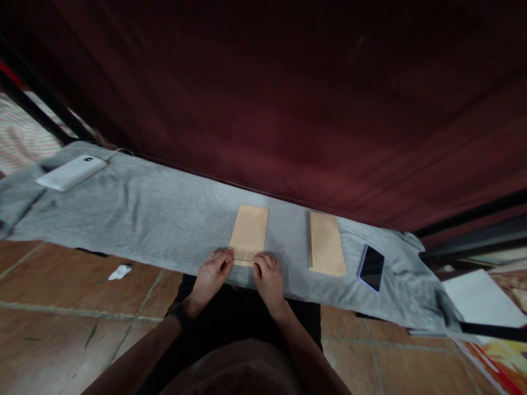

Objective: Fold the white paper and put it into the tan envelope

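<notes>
Lying flat: brown envelope on the grey cloth, near end toward the person.
Left hand: fingers curled, pinching the near left corner.
Right hand: likewise pinching the near right corner.
Near edge: apparently being folded or creased.
Crease: next move likely calls for even pressure along it, corners aligned.
Farther right: more brown envelopes, then a phone.

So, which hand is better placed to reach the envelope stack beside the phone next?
Likely the right hand: it touches the right edge of the envelope, nearer the envelope stack. The left hand, at the opposite edge, would have to reach across.
</notes>
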The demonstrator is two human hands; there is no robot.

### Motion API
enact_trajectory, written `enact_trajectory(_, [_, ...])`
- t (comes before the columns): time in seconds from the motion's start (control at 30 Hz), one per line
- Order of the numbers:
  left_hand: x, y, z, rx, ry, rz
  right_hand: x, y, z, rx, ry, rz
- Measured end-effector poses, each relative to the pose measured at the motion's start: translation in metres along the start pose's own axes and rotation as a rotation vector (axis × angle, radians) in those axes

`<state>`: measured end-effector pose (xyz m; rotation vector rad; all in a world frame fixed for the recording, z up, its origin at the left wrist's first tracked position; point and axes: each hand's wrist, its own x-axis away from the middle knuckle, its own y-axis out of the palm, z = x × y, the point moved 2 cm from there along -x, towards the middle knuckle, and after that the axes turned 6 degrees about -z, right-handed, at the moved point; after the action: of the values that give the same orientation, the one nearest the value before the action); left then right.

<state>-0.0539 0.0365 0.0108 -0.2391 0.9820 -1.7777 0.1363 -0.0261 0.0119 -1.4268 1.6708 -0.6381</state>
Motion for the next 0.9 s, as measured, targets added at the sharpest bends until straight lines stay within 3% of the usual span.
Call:
enact_trajectory(0.13, [0.000, 0.002, -0.002, -0.014, 0.013, 0.014, 0.005, 0.005, -0.011, 0.054, -0.102, 0.003])
enact_trajectory(0.33, [0.005, 0.005, -0.001, -0.144, 0.103, -0.016, 0.012, 0.022, -0.034, 0.117, -0.273, -0.123])
enact_trajectory(0.7, [0.019, 0.003, 0.001, -0.365, 0.245, -0.079, 0.028, 0.010, -0.014, 0.149, -0.182, -0.121])
enact_trajectory(0.9, [0.035, 0.027, 0.021, -0.447, 0.359, -0.117, 0.031, 0.009, -0.010, 0.148, -0.152, -0.114])
